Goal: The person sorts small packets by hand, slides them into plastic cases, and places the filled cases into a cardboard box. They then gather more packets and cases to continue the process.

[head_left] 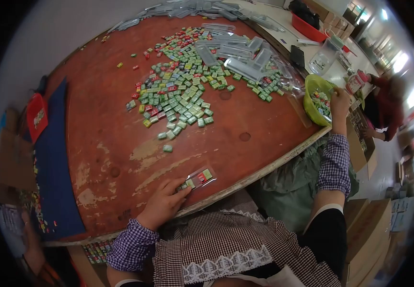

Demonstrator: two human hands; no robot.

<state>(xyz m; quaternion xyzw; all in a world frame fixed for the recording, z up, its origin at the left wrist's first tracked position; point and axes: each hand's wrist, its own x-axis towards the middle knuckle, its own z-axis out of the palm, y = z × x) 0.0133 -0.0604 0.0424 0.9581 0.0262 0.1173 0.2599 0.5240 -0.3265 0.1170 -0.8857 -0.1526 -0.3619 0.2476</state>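
My left hand (165, 203) rests at the table's front edge. Its thumb and fingers close on the near end of a see-through plastic tray (209, 181) that holds a few small green and red wrapped pieces. Off to the right, my right hand (341, 104) is at the rim of a yellow-green bowl (310, 108), fingers bent together; whatever they pinch is hidden. Small wrapped pieces in mixed colours fill the bowl. A large spread of small green, red and yellow wrapped pieces (183, 95) covers the middle of the table.
Empty plastic trays (242, 69) lie over the pieces, and more line the far edge. A blue board (58, 162) and a red scoop-like container (36, 117) are at left. Beyond the bowl are a phone (297, 56), a jar (325, 55) and another person (389, 107).
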